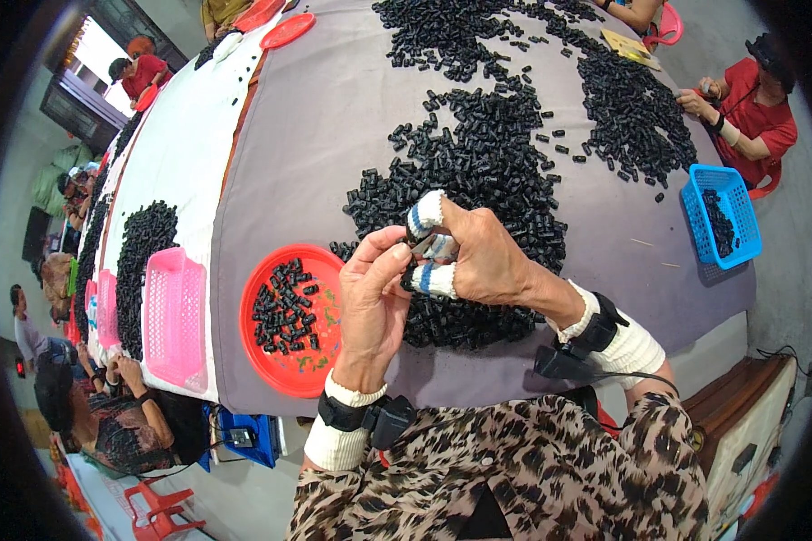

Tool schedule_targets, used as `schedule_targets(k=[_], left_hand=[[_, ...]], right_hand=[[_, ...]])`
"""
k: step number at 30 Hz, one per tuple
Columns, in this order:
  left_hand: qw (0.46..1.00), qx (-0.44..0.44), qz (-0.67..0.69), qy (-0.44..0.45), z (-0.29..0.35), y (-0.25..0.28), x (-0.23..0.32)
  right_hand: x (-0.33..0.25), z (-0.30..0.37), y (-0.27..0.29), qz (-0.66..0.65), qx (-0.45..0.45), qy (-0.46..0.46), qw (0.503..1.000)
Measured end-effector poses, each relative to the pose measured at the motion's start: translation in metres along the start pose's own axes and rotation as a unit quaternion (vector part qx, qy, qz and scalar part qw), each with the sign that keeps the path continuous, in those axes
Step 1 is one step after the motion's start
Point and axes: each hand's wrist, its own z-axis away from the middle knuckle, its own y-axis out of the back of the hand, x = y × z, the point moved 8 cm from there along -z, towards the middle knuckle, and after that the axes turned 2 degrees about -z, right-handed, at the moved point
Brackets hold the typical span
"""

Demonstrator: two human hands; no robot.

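My left hand (377,302) is closed in a pinch on a small black part, mostly hidden by its fingertips, above a large heap of short black cylindrical parts (478,153). Against those fingertips, my right hand (489,257) is closed too, with knitted white-and-blue covers on its thumb and index finger. Between its covered fingers shows a thin grey blade-like piece (421,243), too small to make out fully. Just left of my left hand sits a round red tray (254,356) with several loose black parts and small coloured scraps in it.
The heap lies on a grey cloth-covered table (289,162). A pink basket (173,316) and another black pile (144,261) are on the white table at left. A blue basket (747,212) stands at the right edge, near a co-worker in red (753,113). Others sit around.
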Motion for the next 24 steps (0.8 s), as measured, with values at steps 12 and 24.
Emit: schedule_targets(k=[12,24], left_hand=[[0.999,-0.045,0.027,0.009,0.002,0.009,-0.003],[0.982,-0.129,0.136,0.009,0.003,0.006,-0.002]], right_hand=[[-0.004,-0.001,-0.004,-0.015,-0.014,0.016,1.000],[0.004,0.001,0.002,-0.022,-0.040,-0.039,0.998]])
